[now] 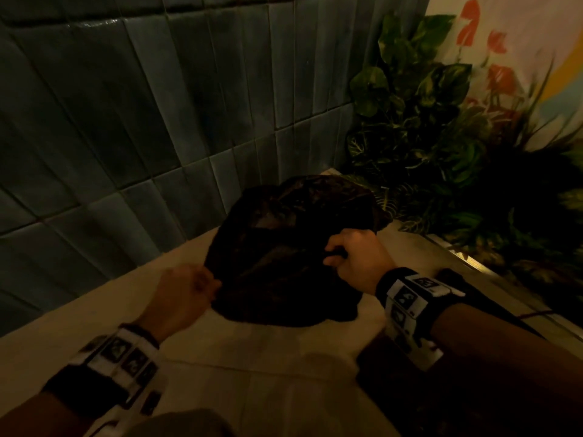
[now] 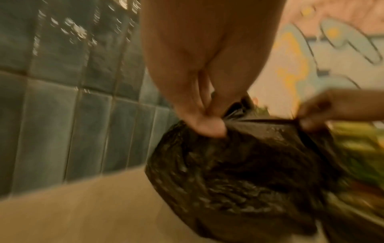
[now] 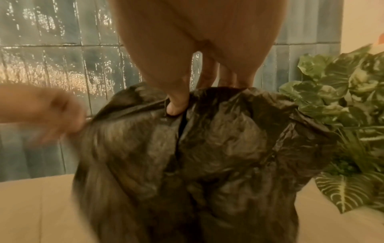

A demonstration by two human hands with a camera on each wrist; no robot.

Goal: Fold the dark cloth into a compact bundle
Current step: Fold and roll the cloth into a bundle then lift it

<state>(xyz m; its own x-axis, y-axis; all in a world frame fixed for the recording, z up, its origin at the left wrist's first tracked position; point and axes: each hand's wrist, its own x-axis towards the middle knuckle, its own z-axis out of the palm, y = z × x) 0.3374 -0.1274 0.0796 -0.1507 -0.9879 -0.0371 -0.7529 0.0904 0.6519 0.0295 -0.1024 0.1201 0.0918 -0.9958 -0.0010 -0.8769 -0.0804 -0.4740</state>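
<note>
The dark cloth (image 1: pixel 284 247) is a thin, crinkled, shiny black sheet, bunched up and held above a beige counter (image 1: pixel 94 310). My left hand (image 1: pixel 189 288) pinches its near left edge between thumb and fingers. My right hand (image 1: pixel 353 250) grips the right edge with curled fingers. In the left wrist view the left hand (image 2: pixel 207 125) pinches the cloth (image 2: pixel 239 172), with the edge pulled taut across to the right hand (image 2: pixel 318 113). In the right wrist view the right hand (image 3: pixel 178 105) clutches the cloth (image 3: pixel 197 156) from above, and the blurred left hand (image 3: pixel 58 111) pulls its left side.
A grey-green tiled wall (image 1: pixel 126 105) rises right behind the counter. Leafy potted plants (image 1: pixel 441 137) crowd the right side, close to the cloth's far edge. A painted wall (image 1: pixel 520 33) stands behind them. A metal strip (image 1: pixel 467 260) runs along the counter's right edge.
</note>
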